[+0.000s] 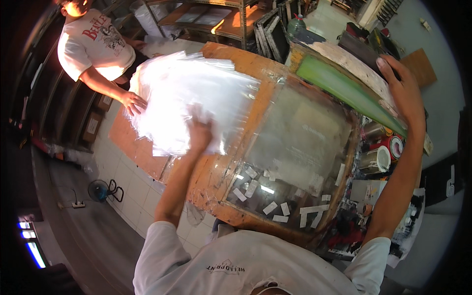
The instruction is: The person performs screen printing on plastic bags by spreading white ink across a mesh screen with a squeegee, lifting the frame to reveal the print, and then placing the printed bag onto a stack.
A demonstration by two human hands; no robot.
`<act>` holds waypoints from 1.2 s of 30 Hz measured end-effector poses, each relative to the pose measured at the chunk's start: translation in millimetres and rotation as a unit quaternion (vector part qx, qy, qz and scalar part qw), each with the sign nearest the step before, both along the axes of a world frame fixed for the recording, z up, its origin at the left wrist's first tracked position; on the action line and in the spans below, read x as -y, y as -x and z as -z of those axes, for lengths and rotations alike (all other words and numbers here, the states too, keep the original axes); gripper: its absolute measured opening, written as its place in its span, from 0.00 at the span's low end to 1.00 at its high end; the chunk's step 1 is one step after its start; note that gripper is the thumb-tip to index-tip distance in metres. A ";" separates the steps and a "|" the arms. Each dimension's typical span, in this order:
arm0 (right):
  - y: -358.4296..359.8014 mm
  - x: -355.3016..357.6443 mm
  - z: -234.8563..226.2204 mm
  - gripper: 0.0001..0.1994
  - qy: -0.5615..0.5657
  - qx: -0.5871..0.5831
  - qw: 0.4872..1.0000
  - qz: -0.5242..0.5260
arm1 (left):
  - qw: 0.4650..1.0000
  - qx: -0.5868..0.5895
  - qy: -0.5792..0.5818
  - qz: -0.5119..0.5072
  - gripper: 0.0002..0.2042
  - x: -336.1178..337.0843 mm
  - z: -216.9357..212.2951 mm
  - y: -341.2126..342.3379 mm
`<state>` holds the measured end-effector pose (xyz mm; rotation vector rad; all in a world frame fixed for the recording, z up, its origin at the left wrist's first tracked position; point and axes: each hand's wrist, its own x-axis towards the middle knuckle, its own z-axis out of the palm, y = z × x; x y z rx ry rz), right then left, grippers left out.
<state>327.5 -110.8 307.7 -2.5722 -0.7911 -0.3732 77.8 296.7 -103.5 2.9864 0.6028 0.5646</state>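
My left hand (200, 130) is over the right part of a loose pile of clear plastic sheets (167, 93), its fingers smeared by motion. My right hand (404, 88) grips the outer end of a raised screen printing frame (371, 83); green mesh (339, 86) shows on its tilted underside. Below the frame lies a glass-topped printing bed (290, 132) with a faint, pale printed rectangle on it. Small white strips (270, 208) are scattered over the bed's near part. What my left fingers touch, if anything, cannot be made out.
Across the pile stands a co-worker (98, 44), one hand (132, 102) at the sheets' left edge. Cans (376, 160) and paint-stained clutter crowd the bed's right side. Frames (270, 34) lean by a shelf (201, 17) behind. A fan (98, 190) stands at lower left.
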 end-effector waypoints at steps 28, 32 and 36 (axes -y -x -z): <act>24.4 27.4 -27.1 0.21 0.020 -0.088 0.992 -0.094 | 0.945 -0.108 0.142 0.275 0.31 360.4 -0.5 -38.7; 23.8 27.0 -15.8 0.20 0.020 -0.066 0.992 -0.110 | 0.945 -0.104 0.147 0.275 0.30 365.9 -3.3 -19.9; 24.1 28.0 -5.5 0.19 0.024 -0.048 0.992 -0.113 | 0.939 -0.115 0.140 0.293 0.30 366.5 -3.7 -15.5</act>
